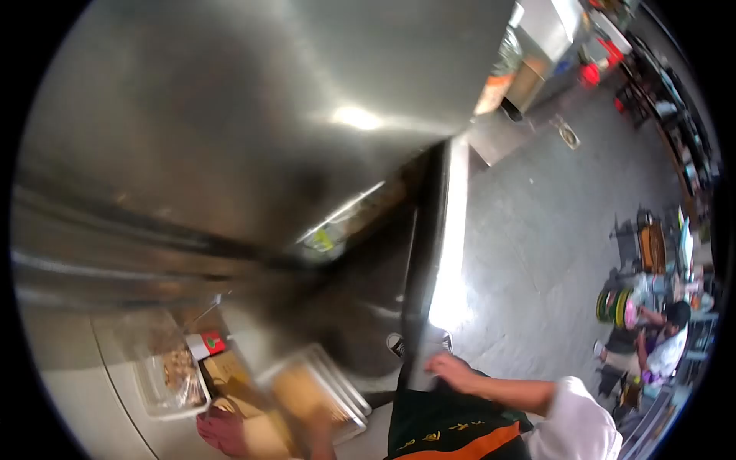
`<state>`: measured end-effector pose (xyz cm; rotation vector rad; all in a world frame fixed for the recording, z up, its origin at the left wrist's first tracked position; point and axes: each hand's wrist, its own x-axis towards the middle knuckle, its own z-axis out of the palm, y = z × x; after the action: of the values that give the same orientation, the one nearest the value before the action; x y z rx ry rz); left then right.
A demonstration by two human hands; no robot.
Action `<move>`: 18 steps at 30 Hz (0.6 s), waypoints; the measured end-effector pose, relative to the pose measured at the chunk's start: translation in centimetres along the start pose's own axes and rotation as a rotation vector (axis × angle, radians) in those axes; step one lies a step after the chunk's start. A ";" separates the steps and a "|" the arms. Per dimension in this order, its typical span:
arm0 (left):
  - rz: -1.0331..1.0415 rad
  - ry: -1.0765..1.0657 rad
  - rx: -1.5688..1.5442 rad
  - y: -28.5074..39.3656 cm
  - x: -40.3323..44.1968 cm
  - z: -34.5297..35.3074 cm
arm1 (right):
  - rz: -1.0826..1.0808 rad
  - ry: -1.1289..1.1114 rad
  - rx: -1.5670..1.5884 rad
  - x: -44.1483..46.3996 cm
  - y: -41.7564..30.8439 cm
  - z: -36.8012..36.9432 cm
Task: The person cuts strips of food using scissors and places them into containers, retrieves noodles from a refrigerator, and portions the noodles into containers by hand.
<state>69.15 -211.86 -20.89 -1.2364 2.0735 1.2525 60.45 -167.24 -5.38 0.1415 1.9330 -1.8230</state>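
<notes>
My left hand [320, 431] is smeared by motion at the bottom, over a shallow tray [357, 399] with a flat tan-brown thing [304, 395] in it. Its fingers do not show clearly. My right hand [454, 371] is in front of my dark apron [460, 428], beside a metal door edge [429, 295]. Its fingers are curled; what they hold, if anything, cannot be made out. Left of the tray, a clear plastic tub [165, 383] holds brown pieces in plastic film. Between them are a brown box [230, 376], a red and white packet [205, 345] and a dark red bundle [221, 428].
A large stainless steel panel [253, 92] fills the upper left. Grey floor [529, 230] spreads to the right, with a drain cover [567, 135]. Another person [663, 345] sits at the far right by a green and yellow tin [613, 307]. A stool [652, 247] stands nearby.
</notes>
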 end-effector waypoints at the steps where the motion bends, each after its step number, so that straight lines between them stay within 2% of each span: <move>1: 0.195 -0.130 -0.023 0.7 2.2 0.9 | 0.047 0.141 -0.046 -3.4 0.6 -2.7; 2: 0.264 -0.227 0.065 5.5 1.3 2.8 | 0.189 0.270 0.011 -6.9 0.8 -5.2; 3: 0.313 -0.272 0.130 7.8 2.4 4.6 | 0.253 0.506 0.142 -9.9 2.4 -6.9; 4: 0.663 -0.268 0.383 7.1 4.9 6.6 | 0.259 0.744 0.036 -10.8 0.7 -8.7; 5: 0.680 -0.315 0.365 7.5 6.2 8.5 | 0.187 0.862 -0.016 -11.8 0.5 -11.4; 7: 0.694 -0.367 0.366 11.9 5.4 12.2 | 0.186 0.933 -0.195 -13.4 1.6 -16.9; 9: 0.453 -0.511 0.290 20.4 0.0 16.1 | 0.248 0.969 -0.276 -13.8 1.9 -20.1; 10: 0.454 -0.512 0.301 21.6 0.7 17.9 | 0.261 0.992 -0.301 -13.6 1.3 -21.0; 12: 0.763 -0.485 0.523 22.5 2.2 21.7 | 0.230 1.024 -0.377 -13.7 0.6 -22.1; 13: 0.761 -0.491 0.534 22.9 3.3 23.6 | 0.223 1.055 -0.346 -13.4 0.3 -22.2; 15: 0.998 -0.435 0.574 24.7 6.0 29.6 | 0.250 1.041 -0.420 -13.9 0.3 -22.7; 18: 0.974 -0.357 0.601 29.3 8.0 39.9 | 0.192 1.077 -0.531 -14.7 1.1 -23.7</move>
<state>36.54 -175.64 -32.63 0.3030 2.5246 0.9187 67.46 -140.75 -0.38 1.2770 2.8689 -1.0746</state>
